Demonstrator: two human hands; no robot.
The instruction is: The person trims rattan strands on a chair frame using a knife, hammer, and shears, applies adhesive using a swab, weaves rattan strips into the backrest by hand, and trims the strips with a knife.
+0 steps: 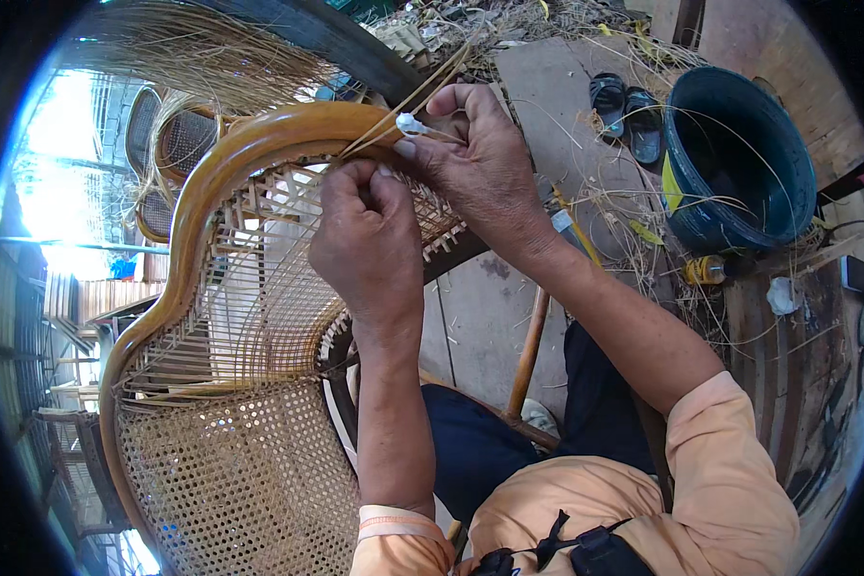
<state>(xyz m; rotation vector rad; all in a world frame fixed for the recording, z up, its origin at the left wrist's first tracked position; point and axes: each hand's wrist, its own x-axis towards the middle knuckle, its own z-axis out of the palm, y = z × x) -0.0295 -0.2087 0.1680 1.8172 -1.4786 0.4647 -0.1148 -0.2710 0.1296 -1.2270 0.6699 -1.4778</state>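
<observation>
A curved wooden chair frame (178,240) with woven cane stands before me. Its lower panel (250,470) is a finished open-hole weave, while the upper panel (269,307) has looser, spaced strands. At the top rail's inner edge my left hand (370,240) is closed, thumb and finger pinching around the cane strands (384,125) that run up past the rail. Just right of it, my right hand (485,173) has curled fingers around a thin tool with a white-wrapped end (411,124). Its thumb is by the rail; the tool's other end is hidden.
A dark teal bucket (739,158) stands at the right, next to a pair of sandals (629,115). Loose cane scraps lie around a small yellow bottle (706,270). A bundle of long cane strands (192,48) hangs at the upper left. A wooden pole (530,355) stands between my legs.
</observation>
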